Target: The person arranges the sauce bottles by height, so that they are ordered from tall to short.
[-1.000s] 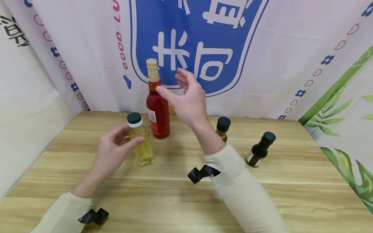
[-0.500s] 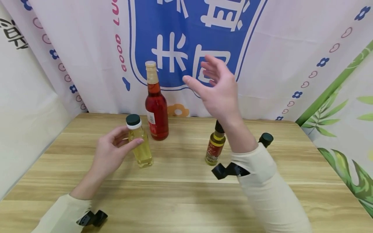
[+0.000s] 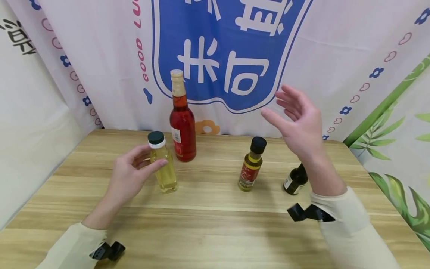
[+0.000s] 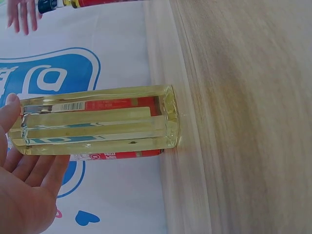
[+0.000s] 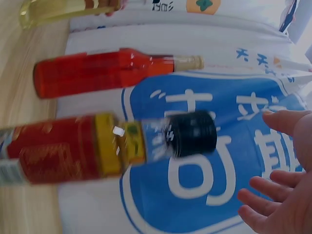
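Note:
My left hand [image 3: 127,173] grips a clear bottle of pale yellow liquid [image 3: 167,175] with a dark green cap, thumb on the near side and fingers behind. In the left wrist view the bottle [image 4: 97,122] spans the frame, its base close over the wooden surface. My right hand [image 3: 302,127] is raised in the air with fingers spread and nothing in it. Beneath that arm stands a small dark bottle [image 3: 293,184], its top hidden by the wrist. Left of it, a small oil bottle with a red label [image 3: 249,173] stands upright; it looms large in the right wrist view.
A tall bottle of red liquid [image 3: 183,134] stands at the back, just behind the yellow one. All of this is on a wooden table [image 3: 201,231]. A white printed cloth [image 3: 322,56] hangs along the table's rear edge.
My right hand has swung rightward from beside the red bottle to above the dark bottle, uncovering the red-labelled bottle. My left hand keeps its grip on the yellow bottle in the same place.

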A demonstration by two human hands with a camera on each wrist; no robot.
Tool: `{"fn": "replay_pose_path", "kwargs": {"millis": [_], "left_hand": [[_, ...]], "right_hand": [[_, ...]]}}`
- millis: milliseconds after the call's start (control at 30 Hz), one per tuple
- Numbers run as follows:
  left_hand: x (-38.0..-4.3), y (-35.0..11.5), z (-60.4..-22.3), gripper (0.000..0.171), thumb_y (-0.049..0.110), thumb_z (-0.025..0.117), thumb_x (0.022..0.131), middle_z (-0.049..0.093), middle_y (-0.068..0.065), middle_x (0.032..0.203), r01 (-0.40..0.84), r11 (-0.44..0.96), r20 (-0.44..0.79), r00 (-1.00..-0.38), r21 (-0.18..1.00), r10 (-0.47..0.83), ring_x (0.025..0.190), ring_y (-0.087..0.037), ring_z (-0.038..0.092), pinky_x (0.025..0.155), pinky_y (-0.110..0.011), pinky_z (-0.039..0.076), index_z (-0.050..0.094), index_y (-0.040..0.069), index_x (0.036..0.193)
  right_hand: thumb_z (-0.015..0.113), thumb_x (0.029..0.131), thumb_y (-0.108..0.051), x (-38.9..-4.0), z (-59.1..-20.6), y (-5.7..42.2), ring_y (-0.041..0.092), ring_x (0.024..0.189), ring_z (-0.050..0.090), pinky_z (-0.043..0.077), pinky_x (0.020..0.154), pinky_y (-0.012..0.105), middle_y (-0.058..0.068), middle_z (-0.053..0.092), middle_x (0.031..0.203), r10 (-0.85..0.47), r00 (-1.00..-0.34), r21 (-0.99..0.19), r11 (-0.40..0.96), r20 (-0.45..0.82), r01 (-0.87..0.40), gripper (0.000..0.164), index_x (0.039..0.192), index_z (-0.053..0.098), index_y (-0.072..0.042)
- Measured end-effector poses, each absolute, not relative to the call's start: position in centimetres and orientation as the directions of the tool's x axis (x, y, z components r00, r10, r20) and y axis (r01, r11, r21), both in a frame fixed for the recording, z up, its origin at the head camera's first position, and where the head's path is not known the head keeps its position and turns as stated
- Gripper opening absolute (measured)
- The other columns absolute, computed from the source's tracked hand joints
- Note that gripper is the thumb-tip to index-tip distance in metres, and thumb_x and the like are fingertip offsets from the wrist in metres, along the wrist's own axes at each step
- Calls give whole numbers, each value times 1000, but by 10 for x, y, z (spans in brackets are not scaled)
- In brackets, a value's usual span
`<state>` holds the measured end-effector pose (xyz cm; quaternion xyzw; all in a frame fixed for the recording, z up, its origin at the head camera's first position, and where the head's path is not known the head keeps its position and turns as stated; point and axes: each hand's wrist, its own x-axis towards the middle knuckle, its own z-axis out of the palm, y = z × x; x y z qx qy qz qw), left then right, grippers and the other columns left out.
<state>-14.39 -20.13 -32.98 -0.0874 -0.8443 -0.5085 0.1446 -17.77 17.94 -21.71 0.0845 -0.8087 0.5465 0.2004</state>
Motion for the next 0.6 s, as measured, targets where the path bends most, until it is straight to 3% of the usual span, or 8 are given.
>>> {"fn": "replay_pose_path", "kwargs": {"millis": [167, 333, 433, 600], "left_hand": [[-146, -200, -331, 49, 23, 82, 95, 70, -15, 139, 305, 472, 346, -938, 827, 1, 113, 13, 61, 93, -5, 53, 66, 3, 137], [-146, -200, -331, 48, 22, 82, 95, 70, -16, 138, 319, 469, 359, -933, 823, 5, 112, 13, 61, 93, -5, 53, 67, 2, 136], [-145, -200, -330, 47, 21, 83, 95, 71, -16, 138, 321, 467, 361, -933, 824, 4, 112, 13, 62, 93, -5, 53, 67, 2, 135], [-144, -200, -329, 48, 20, 83, 95, 70, -16, 139, 313, 465, 353, -936, 828, 3, 111, 14, 61, 92, -4, 53, 67, 3, 136]], "right_hand": [[85, 93, -32, -174, -235, 213, 14, 141, 57, 43, 125, 33, 0, 60, 155, 108, -921, -859, 414, 374, -301, 78, 160, 46, -22], [84, 93, -28, -169, -257, 245, 7, 135, 60, 45, 117, 16, -4, 63, 149, 151, -925, -860, 443, 348, -251, 75, 159, 48, -23], [85, 92, -22, -166, -270, 261, 4, 131, 61, 46, 110, 8, -6, 66, 144, 175, -928, -894, 374, 329, -246, 71, 156, 52, -22], [84, 91, -10, -159, -294, 279, 3, 125, 65, 50, 104, 7, -7, 70, 137, 152, -939, -935, 231, 308, -269, 69, 153, 55, -17]]}}
